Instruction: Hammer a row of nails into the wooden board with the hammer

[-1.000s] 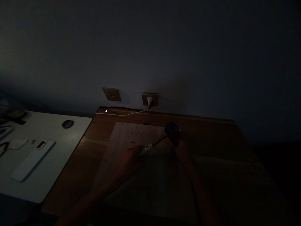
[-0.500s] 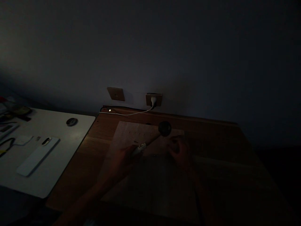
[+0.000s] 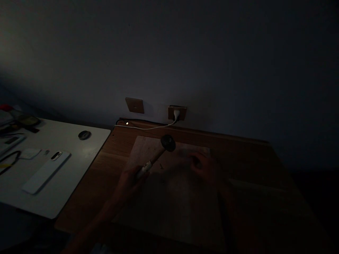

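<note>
The light is very dim. My left hand [image 3: 130,180] is closed round the pale, worn grip of a mallet [image 3: 168,143], which has a wooden shaft and a dark, round head. The mallet head is raised above the far part of a flat wooden board [image 3: 172,208]. My right hand [image 3: 205,167] is over the board's right side, its fingers curved and the thumb and forefinger apart, with nothing visible between them. A small, thin piece like a nail [image 3: 160,165] shows on the board between the hands. Several tiny dark marks dot the board's far left part.
The board lies on a wooden table [image 3: 254,155] against the wall. A white table [image 3: 76,165] on the left bears a white phone [image 3: 47,173], a roll of tape [image 3: 84,135] and several cluttered items. A white plug [image 3: 176,113] with a cable sits in a wall socket.
My left hand has drawn the mallet leftward, away from my right hand. The right hand's thumb and forefinger look farther apart. The view has shifted slightly.
</note>
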`<state>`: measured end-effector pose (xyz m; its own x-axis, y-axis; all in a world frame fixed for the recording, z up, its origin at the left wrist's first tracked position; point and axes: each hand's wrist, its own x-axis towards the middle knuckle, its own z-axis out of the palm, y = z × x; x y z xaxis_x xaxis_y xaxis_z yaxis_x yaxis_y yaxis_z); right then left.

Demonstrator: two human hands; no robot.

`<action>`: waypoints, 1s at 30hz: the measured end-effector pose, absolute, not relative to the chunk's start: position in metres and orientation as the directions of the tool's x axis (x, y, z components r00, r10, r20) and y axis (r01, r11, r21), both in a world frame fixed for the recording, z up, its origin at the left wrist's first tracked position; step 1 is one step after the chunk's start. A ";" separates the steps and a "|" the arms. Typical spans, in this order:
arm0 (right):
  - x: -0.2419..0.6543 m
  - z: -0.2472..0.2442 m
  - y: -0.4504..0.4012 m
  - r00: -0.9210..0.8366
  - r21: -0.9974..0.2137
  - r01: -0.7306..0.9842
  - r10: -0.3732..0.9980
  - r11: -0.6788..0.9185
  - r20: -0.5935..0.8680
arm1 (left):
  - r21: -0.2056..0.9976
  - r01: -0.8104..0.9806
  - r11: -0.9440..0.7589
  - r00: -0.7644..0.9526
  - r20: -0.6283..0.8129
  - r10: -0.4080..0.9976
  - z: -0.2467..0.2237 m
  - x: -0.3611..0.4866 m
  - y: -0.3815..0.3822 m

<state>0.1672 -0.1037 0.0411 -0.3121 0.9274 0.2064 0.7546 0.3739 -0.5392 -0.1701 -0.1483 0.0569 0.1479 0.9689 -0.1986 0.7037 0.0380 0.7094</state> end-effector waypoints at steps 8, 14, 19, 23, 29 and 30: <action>0.170 0.017 -0.074 -0.259 -0.502 0.801 0.945 0.325 0.198 | 0.731 0.677 0.080 0.120 -0.217 0.969 0.048 -0.174 -0.149; 0.167 0.006 -0.073 -0.269 -0.493 0.800 0.939 0.342 0.215 | 0.745 0.661 0.088 0.114 -0.216 0.970 0.049 -0.174 -0.148; 0.166 0.004 -0.074 -0.269 -0.489 0.803 0.940 0.340 0.210 | 0.746 0.661 0.083 0.109 -0.205 0.973 0.049 -0.174 -0.149; 0.165 0.001 -0.076 -0.266 -0.474 0.817 0.944 0.329 0.196 | 0.751 0.657 0.073 0.118 -0.198 0.973 0.049 -0.175 -0.150; 0.167 -0.001 -0.076 -0.240 -0.448 0.844 0.954 0.295 0.178 | 0.776 0.629 0.053 0.179 -0.211 0.961 0.047 -0.174 -0.147; 0.167 -0.001 -0.076 -0.234 -0.442 0.849 0.956 0.290 0.178 | 0.780 0.625 0.045 0.190 -0.208 0.959 0.047 -0.172 -0.146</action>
<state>0.1667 -0.0759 -0.0007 -0.2344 0.9557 0.1779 0.8486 0.2904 -0.4421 -0.1721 -0.1460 0.0473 0.1901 0.9595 -0.2080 0.6248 0.0452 0.7795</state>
